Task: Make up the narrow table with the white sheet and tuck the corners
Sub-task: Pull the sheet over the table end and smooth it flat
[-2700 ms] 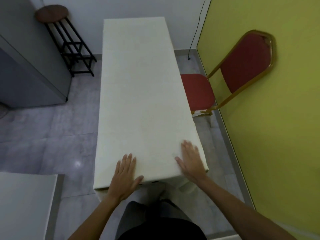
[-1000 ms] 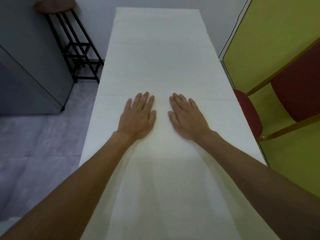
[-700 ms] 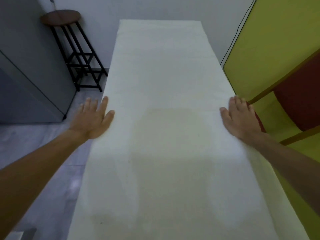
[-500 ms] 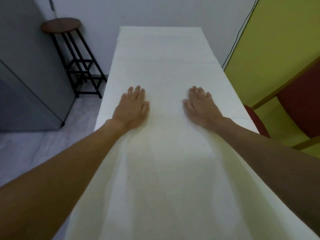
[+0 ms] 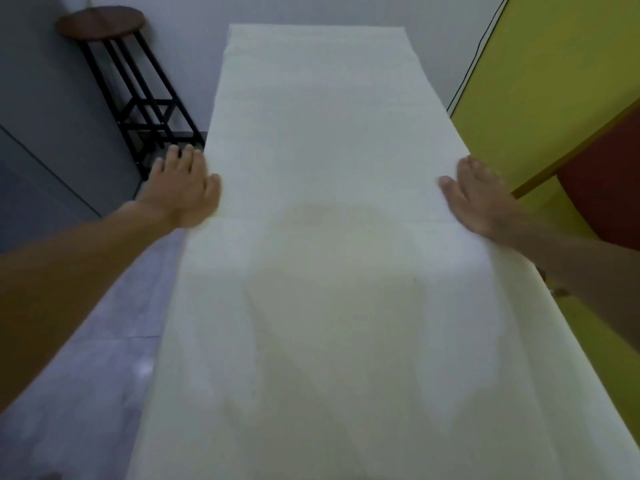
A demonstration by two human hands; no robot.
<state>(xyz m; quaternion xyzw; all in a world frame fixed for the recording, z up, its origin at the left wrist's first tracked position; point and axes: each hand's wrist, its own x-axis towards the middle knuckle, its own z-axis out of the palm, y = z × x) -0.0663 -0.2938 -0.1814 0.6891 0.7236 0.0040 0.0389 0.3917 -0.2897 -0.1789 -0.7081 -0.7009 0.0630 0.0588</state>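
The white sheet (image 5: 318, 161) lies flat over the whole narrow table, from the near edge to the far end by the wall. My left hand (image 5: 183, 188) rests flat on the sheet's left edge, fingers spread and partly over the side. At the right edge my right hand (image 5: 479, 199) lies flat in the same way, about level with the left. Neither hand holds any cloth. The table's corners and the sheet's hanging sides are hidden from this angle.
A dark stool (image 5: 104, 26) with a black frame stands at the far left by a grey cabinet (image 5: 45, 140). A red chair (image 5: 602, 188) stands close against the table's right side, in front of the yellow wall (image 5: 554, 64). Grey floor (image 5: 86, 358) runs along the left.
Both hands have slid outward from the middle of the sheet to its left and right edges, repeating the sweep seen earlier. The sheet stays flat.
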